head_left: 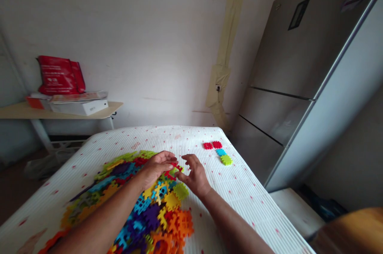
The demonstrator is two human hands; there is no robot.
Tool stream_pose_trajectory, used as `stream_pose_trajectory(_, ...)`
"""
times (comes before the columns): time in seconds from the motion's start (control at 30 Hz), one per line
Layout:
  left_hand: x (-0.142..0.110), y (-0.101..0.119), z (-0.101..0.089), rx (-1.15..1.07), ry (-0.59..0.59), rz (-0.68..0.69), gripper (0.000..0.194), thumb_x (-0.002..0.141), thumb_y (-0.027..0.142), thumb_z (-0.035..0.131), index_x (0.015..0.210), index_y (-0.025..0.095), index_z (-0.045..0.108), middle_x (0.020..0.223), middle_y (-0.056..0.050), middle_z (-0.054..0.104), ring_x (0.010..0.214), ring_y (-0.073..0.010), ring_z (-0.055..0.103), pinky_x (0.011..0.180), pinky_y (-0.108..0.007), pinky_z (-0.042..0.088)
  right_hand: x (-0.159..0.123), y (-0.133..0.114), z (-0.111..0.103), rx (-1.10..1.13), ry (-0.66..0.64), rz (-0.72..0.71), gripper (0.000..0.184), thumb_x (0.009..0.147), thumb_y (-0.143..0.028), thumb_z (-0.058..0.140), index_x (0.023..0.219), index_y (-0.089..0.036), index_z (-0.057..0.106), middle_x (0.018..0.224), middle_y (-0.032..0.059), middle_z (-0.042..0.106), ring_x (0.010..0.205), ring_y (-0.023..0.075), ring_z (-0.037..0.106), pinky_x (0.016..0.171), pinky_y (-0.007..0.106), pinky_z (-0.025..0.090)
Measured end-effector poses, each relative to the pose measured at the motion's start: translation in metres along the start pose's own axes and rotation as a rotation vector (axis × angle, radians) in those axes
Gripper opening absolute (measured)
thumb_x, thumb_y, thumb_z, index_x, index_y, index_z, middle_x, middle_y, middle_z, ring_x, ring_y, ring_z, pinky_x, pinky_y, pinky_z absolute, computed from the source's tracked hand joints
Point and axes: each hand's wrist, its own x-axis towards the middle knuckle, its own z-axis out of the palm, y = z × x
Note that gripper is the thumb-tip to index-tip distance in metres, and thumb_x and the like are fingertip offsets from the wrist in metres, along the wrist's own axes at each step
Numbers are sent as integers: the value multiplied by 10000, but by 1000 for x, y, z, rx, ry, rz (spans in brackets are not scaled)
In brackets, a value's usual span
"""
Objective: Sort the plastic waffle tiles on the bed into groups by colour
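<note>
A red interlocking plastic piece (169,175) with a notched edge is pinched in my left hand (157,169), its thumb lying across it. Lime green shows behind or through the red piece. Close on its right, my right hand (196,176) is open, with fingers and thumb spread and curved toward the red piece. I see nothing in its grasp. Beneath both hands spreads a heap of colourful interlocking pieces (151,216), partly covered by my left forearm.
At the table's right side lie two red tiles (217,144), a blue tile (221,152) and a lime tile (226,160). A white ribbed cloth (239,206) with red marks covers the table. A fridge (278,66) stands right; a side table (115,109) holds boxes and a red bag (58,75).
</note>
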Motion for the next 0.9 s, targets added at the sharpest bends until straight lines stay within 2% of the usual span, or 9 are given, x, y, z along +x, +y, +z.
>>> stream_pose_trajectory(0.1, 3, -8, 6, 55, 112, 4, 273, 534, 224, 721, 775, 161, 608, 717, -20, 662, 723, -186, 640, 675, -308, 470, -3, 0, 2, -83, -29, -44, 398, 762, -313, 661, 1130, -211, 551, 1064, 92, 588, 976, 222, 578, 835, 362, 501)
stream_pose_trajectory(0.23, 11, -19, 11, 102, 286, 41, 257, 511, 230, 676, 745, 174, 584, 596, 37, 582, 626, -155, 592, 622, -285, 446, -6, 0, 3, -121, -67, 91, 395, 761, -305, 651, 1128, -211, 540, 982, 60, 610, 784, 179, 612, 708, 311, 522)
stream_pose_trajectory(0.3, 14, -21, 13, 116, 331, 53, 279, 492, 223, 662, 756, 173, 587, 612, 35, 587, 637, -152, 591, 633, -283, 448, -7, -3, 4, -163, -85, 99, 418, 750, -308, 655, 1137, -210, 531, 980, 58, 610, 793, 185, 612, 708, 311, 521)
stream_pose_trajectory(0.4, 14, -21, 17, 132, 339, 60, 290, 483, 251, 669, 750, 168, 593, 631, 19, 605, 651, -162, 605, 649, -293, 460, -8, -9, 8, -277, -66, 37, 428, 734, -278, 668, 1133, -197, 537, 1035, 88, 597, 941, 232, 587, 807, 354, 505)
stream_pose_trajectory(0.47, 13, -19, 20, 146, 319, 55, 309, 484, 303, 696, 743, 165, 598, 635, 5, 617, 657, -181, 622, 648, -310, 471, -7, -11, 10, -311, -65, 20, 408, 738, -248, 663, 1126, -205, 544, 1045, 89, 595, 972, 232, 573, 831, 358, 499)
stream_pose_trajectory(0.6, 8, -2, 17, 194, 300, 49, 412, 436, 372, 767, 759, 160, 625, 704, -38, 667, 765, -233, 653, 728, -353, 494, 3, 1, 4, -371, -157, 66, 419, 745, -225, 663, 1148, -221, 549, 1101, 75, 596, 1017, 208, 566, 868, 332, 482)
stream_pose_trajectory(0.73, -9, 39, -8, 244, 314, 65, 516, 445, 438, 782, 862, 163, 651, 820, -63, 711, 854, -246, 655, 815, -360, 487, 28, 39, -16, -535, -248, 220, 413, 745, -164, 642, 1148, -219, 572, 1162, 73, 600, 1078, 207, 553, 881, 301, 457)
stream_pose_trajectory(0.83, -39, 71, -43, 368, 350, 8, 630, 479, 551, 764, 986, 201, 635, 858, -45, 734, 819, -247, 669, 752, -349, 511, 51, 73, -26, -588, -297, 281, 409, 725, -81, 613, 1119, -189, 599, 1137, 81, 621, 1032, 198, 584, 849, 270, 450)
stream_pose_trajectory(0.9, -65, 81, -70, 450, 411, -53, 662, 494, 640, 721, 1020, 251, 621, 848, 4, 743, 823, -242, 673, 723, -333, 522, 62, 90, -25, -614, -338, 307, 374, 728, -61, 603, 1084, -175, 619, 1122, 81, 630, 1014, 187, 592, 842, 246, 442)
